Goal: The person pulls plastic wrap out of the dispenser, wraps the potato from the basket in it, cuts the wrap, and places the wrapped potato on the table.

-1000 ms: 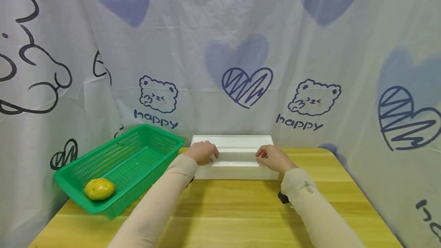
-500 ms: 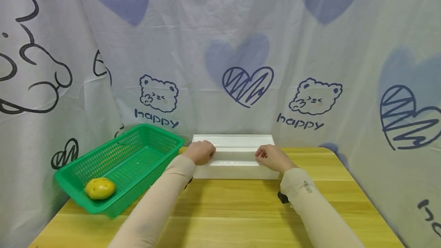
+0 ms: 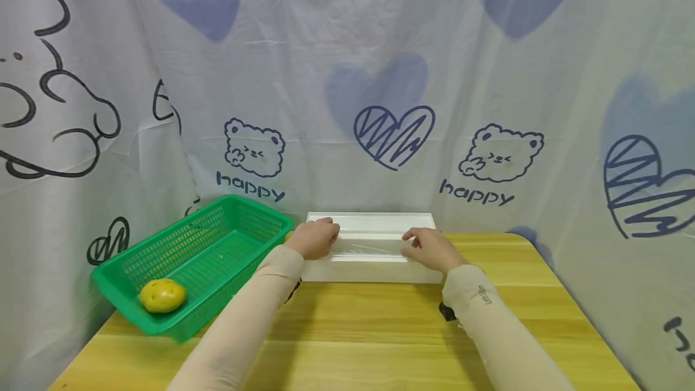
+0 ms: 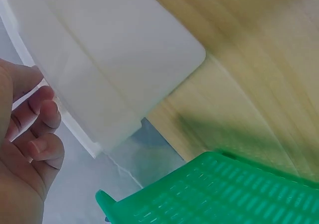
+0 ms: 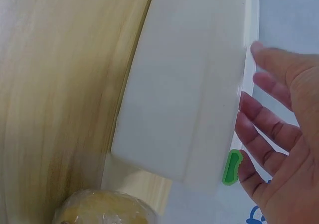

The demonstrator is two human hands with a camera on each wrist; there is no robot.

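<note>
Compared with a second ago, the left hand (image 3: 312, 240) sits further toward the left end of the long white plastic box (image 3: 374, 272), and the right hand (image 3: 431, 249) has its thumb and forefinger parted more widely. The box stands at the back of the wooden table (image 3: 369, 330), in front of the printed curtain (image 3: 326, 47), with a hand at each end. The left wrist view shows the left hand's fingers loosely bent beside the rim; whether they pinch anything, I cannot tell. The right hand's fingers are relaxed and spread along the rim, gripping nothing visible. Only the right wrist view reveals a yellow item in clear film (image 5: 104, 209) near the box's right end and a small green piece (image 5: 232, 168) by the rim. The head view alone shows the yellow potato (image 3: 163, 295) inside the green perforated basket (image 3: 217, 264), on the table's left. Both hands cover parts of the box, and the right sleeve (image 3: 488, 312) hides some tabletop.
</note>
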